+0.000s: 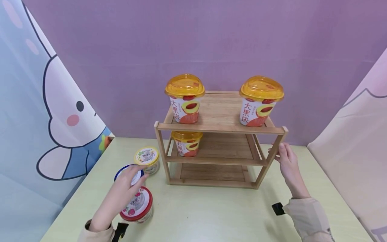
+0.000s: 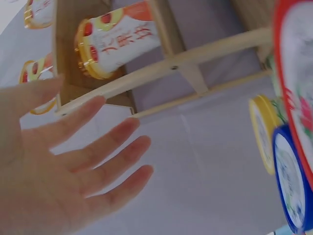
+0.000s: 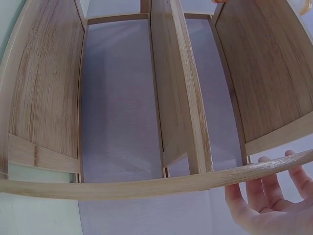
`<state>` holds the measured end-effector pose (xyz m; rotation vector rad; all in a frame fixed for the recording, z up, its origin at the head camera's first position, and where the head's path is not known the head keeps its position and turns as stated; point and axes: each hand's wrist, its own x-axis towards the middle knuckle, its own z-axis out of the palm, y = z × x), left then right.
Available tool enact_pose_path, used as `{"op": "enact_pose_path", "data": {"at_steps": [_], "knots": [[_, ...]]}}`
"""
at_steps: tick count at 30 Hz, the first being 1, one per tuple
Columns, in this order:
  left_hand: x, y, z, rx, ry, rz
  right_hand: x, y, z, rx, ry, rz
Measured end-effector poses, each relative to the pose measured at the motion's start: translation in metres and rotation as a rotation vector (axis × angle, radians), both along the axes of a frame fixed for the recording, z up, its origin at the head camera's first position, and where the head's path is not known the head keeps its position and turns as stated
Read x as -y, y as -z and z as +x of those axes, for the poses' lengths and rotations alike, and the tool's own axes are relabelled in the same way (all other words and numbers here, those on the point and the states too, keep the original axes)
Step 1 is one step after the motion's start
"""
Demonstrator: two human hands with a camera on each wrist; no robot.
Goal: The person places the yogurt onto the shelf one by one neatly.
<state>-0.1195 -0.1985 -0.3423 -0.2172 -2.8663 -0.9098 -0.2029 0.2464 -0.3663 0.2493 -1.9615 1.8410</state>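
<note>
My left hand [image 1: 122,190] hovers over a blue-lidded tub [image 1: 137,177], its fingers spread and holding nothing. A red-lidded tub [image 1: 137,206] stands in front of that one, and a yellow-lidded tub [image 1: 147,158] behind. My right hand [image 1: 288,164] is at the right side of a three-tier wooden rack [image 1: 222,127]; its fingers reach round the front post, also seen in the right wrist view. Two fruit cups with orange domed lids stand on the top tier, one left [image 1: 185,104] and one right [image 1: 258,107]. A third such cup [image 1: 188,146] sits at the left of the middle tier.
The rack stands on a pale green table [image 1: 196,215] before a purple backdrop [image 1: 151,43]. A cartoon-printed cloth [image 1: 69,117] hangs at the left, and a pale cloth [image 1: 353,144] at the right. Bare wood shows on the bottom tier [image 1: 213,173].
</note>
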Motion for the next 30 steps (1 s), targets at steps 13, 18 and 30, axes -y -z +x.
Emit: {"op": "enact_pose_path", "data": {"at_steps": [13, 18, 30], "knots": [[0.015, 0.026, 0.011, 0.18, -0.013, -0.156, 0.0, 0.0, 0.0, 0.015, 0.023, 0.034], [0.019, 0.034, 0.014, 0.193, -0.022, -0.186, 0.0, 0.0, 0.0, 0.016, 0.024, 0.04], [0.026, 0.051, 0.017, 0.26, -0.016, -0.253, 0.001, 0.0, 0.0, 0.014, 0.04, 0.039]]}}
